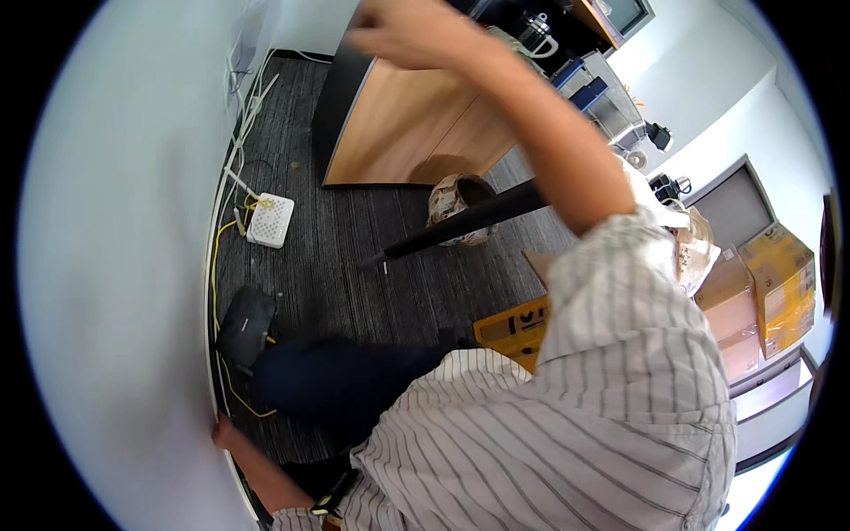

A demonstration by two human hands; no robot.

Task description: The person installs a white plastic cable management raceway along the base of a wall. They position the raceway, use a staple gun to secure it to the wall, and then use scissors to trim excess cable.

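My left hand point(226, 432) is low down at the foot of the white wall point(115, 265), where the skirting and a thin cable run. Its fingers look pressed together against the wall's lower edge; whatever they grip is hidden. Up at the top, my right hand point(407, 34) is raised in front of a wood-fronted cabinet point(407, 124), blurred, with its fingers seemingly curled. Beside the wall a black router-like box point(247, 323) leans near my knee, with a yellow cable point(214, 270) passing it. Farther along lies a white vented box point(271, 221) with cables plugged in.
A patterned waste bin point(447, 199) stands by the cabinet, with a black table leg point(469, 219) crossing in front. White cables point(252, 111) hang along the wall. A yellow printed box point(513, 329) sits beside me on the grey carpet point(345, 265). Cardboard boxes point(775, 279) are stacked at right.
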